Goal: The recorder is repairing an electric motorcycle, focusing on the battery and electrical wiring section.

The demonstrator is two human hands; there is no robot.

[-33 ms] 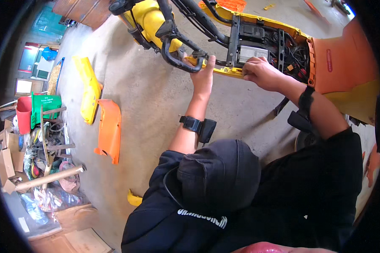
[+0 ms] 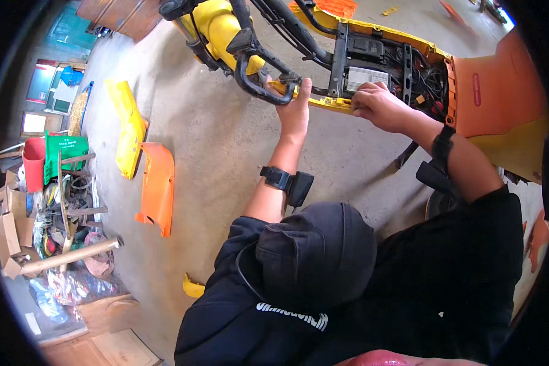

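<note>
Our left hand (image 2: pixel 293 111) is at the front end of the yellow panel (image 2: pixel 335 104), along the scooter (image 2: pixel 337 58); our right hand (image 2: pixel 379 107) curls at its edge. Whether they clamp, we cannot tell. It looks light, stiff, perhaps brittle; we should hold its rim.

Bare concrete floor (image 2: pixel 213 158) leaves a wide lane between an orange panel (image 2: pixel 156 189) and the left fingers (image 2: pixel 305 89), partly barred by a black tubular loop (image 2: pixel 263 94). A second gap opens below the yellow rim (image 2: pixel 337 105); past the right fingers (image 2: pixel 363 97), a crossbar (image 2: pixel 407 73) and tangled wires (image 2: pixel 430 91) crowd the bay.
</note>
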